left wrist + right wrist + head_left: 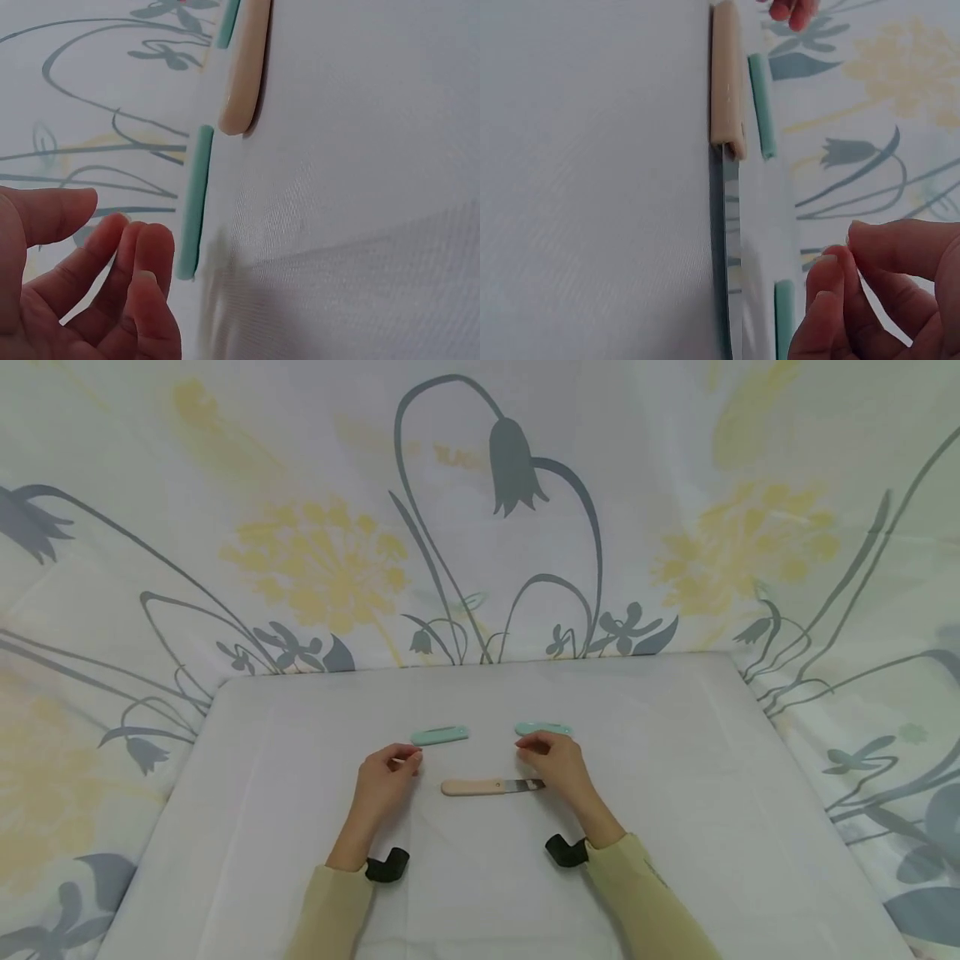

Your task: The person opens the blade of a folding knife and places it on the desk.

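Note:
A knife (474, 787) with a beige handle and a shiny metal blade lies crosswise on the table between my hands. Just past my left hand (386, 781) is a mint-green slim piece (440, 736) with a slot along it, perhaps a small box cutter. The left fingers bend loosely around nothing, as the left wrist view shows. My right hand (557, 766) hovers above the blade's end, hiding its tip, and partly overlaps a second mint-green piece (543, 727). Its thumb and fingertips come close together, with no object visible between them (847, 244).
White cloth covers the table (480, 893). Behind and at both sides hangs a floral curtain (322, 560) with grey and yellow flowers. A black wrist mount (387, 865) sits at my left sleeve, and another black mount (566, 851) at the right one.

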Demonstrator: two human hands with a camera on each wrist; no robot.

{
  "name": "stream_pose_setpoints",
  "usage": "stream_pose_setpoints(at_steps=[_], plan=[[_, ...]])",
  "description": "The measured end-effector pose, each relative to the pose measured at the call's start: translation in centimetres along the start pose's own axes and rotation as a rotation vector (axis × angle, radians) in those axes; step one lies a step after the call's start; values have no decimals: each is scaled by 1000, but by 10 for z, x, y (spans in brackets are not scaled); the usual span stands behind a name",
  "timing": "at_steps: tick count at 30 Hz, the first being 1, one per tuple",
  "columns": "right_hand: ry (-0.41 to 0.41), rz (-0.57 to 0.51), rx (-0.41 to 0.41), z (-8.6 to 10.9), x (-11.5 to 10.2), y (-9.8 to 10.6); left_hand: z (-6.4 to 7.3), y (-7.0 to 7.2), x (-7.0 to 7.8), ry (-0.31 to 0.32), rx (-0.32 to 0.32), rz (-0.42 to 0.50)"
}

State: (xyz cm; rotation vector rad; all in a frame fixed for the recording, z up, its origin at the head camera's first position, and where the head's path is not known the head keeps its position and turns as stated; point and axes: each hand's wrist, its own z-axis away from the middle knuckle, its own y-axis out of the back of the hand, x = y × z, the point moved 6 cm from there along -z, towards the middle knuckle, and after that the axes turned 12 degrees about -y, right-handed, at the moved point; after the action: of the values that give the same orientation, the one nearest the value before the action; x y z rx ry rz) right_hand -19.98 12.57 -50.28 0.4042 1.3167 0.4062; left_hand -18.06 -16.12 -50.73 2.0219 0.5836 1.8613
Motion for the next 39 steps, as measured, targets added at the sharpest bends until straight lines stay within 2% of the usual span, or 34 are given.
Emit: stream_pose_setpoints(at_steps=[4,11,15,24,34,39], plan=[[-11,-28,-37,-7,-5,-13,-4,2,-4,39,-8,3],[-47,-90,-30,-22,-16,-32,-10,0,-6,87,-9,-5],[-73,-126,-65,-28,-18,-45,-13,-1,-7,115,-8,14],[-66,-89,-127,-34,-23,-63,-18,-4,-8,121,-13,20],[-95,-86,-159,-33,-25,-70,-17,-5,-5,119,2,4],[-84,-100,-162,-31,-27,-70,-16,-6,-2,113,11,-7]])
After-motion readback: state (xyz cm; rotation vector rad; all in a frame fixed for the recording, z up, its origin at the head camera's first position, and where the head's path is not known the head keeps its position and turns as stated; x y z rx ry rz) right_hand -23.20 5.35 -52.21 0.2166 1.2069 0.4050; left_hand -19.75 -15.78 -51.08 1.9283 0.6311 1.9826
